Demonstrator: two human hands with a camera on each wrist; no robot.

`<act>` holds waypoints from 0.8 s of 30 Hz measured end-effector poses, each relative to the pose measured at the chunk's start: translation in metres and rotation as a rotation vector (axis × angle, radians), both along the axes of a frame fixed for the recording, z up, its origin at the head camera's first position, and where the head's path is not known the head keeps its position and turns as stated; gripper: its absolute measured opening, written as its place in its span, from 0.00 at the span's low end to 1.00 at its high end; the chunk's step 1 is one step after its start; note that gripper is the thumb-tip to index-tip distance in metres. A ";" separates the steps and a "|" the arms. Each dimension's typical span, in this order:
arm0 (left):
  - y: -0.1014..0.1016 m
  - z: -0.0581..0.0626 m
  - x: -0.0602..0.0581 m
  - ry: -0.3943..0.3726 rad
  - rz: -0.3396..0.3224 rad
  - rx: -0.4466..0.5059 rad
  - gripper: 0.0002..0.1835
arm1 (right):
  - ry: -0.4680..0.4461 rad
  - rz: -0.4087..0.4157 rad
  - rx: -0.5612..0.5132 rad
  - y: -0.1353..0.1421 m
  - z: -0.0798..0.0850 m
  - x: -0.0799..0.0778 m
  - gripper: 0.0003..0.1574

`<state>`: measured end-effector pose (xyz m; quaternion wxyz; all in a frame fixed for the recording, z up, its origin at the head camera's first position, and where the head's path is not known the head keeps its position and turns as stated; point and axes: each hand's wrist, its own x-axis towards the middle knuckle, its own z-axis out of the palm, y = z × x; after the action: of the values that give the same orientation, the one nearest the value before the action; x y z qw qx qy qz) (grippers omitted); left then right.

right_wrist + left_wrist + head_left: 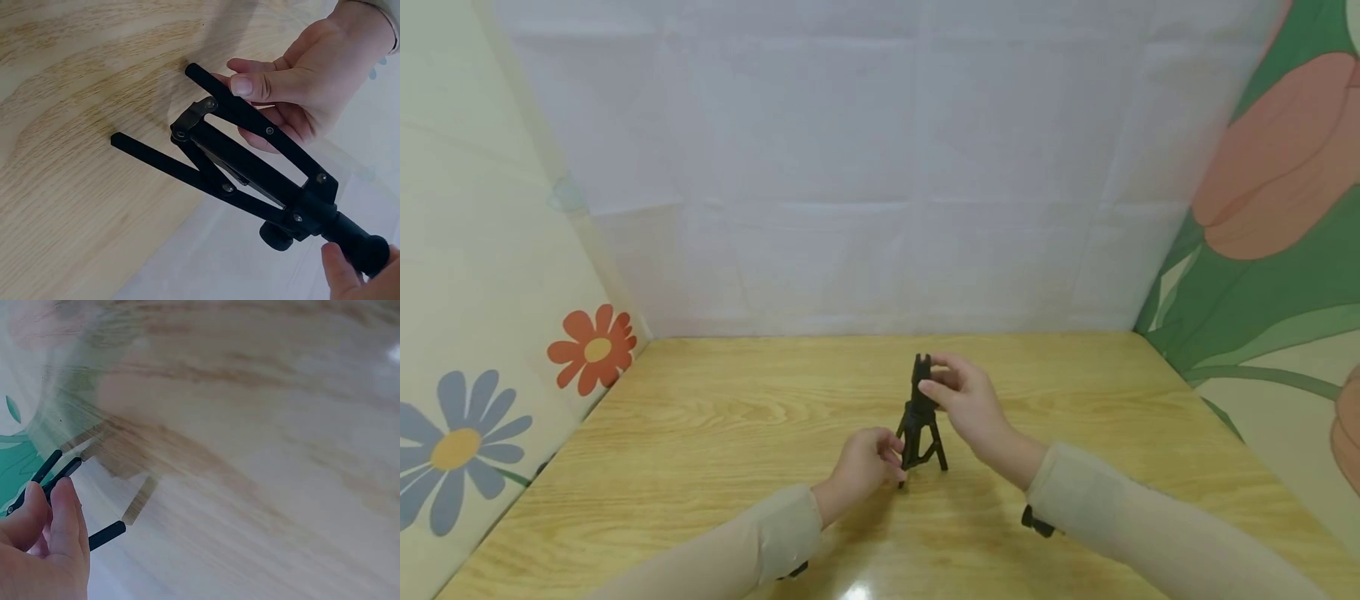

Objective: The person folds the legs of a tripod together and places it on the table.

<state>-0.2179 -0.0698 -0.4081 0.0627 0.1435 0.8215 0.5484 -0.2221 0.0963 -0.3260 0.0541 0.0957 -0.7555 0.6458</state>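
Note:
A small black tripod (913, 433) stands upright near the middle of the table, its legs spread and their feet right at the tabletop. My right hand (976, 410) holds its upper part, thumb on the near side and fingers behind. Low on the left, my left hand (861, 465) pinches one leg between thumb and fingers, as the left wrist view also shows with this hand (53, 544). Hinged braces join the legs to the centre column (244, 159) in the right wrist view. A round knob (275, 235) sticks out below the collar.
The wood-grain table (715, 417) reaches back to a creased white sheet (850, 167). A flower-patterned panel (497, 275) borders the left side, and another with large pink and green shapes (1285, 208) borders the right.

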 end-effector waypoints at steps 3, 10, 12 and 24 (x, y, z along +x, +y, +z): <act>0.001 0.001 0.000 -0.009 0.003 0.007 0.12 | 0.002 -0.010 0.007 0.000 0.000 0.000 0.21; -0.004 0.005 0.004 -0.013 0.015 -0.087 0.11 | 0.023 0.004 0.054 0.001 0.002 0.002 0.22; -0.005 0.005 0.005 -0.016 0.028 -0.141 0.14 | 0.035 0.011 0.082 0.002 0.003 0.003 0.22; -0.003 0.001 -0.001 -0.091 -0.025 -0.175 0.46 | 0.054 0.032 0.121 0.004 0.002 0.001 0.23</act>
<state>-0.2184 -0.0732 -0.4073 0.1192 0.1226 0.8607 0.4795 -0.2206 0.1004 -0.3238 0.0580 0.1282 -0.7898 0.5970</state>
